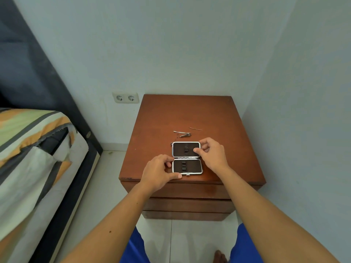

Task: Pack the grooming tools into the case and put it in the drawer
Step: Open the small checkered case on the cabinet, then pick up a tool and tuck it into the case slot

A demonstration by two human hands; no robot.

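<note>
1. Far left, a bed (34, 149) with a striped cover runs along the dark headboard panel, and a double wall socket (125, 97) sits on the wall just left of the nightstand.
2. The left hand (158, 172) is at the case's left edge: thumb pressed by the near-left corner, fingers curled against the near half's left rim, steadying it.
3. Centre stage, the case (187, 158) lies wide open and flat on the wooden nightstand (218, 120), near its front edge. Both dark-lined halves show their elastic loops, and no tool sits in them.
4. Just behind the case, still out on the wood: a nail clipper (185, 135) touching a slim flat metal tool (179, 132) that points left.
5. A little further back and to the right, a thin metal pick (195, 128) lies alone, apart from the clipper.
6. The right hand (212, 152) pinches the far half's right edge, thumb on the lining, fingers wrapped behind the rim.
7. Below the top, the drawer fronts (190, 205) are closed.
</note>
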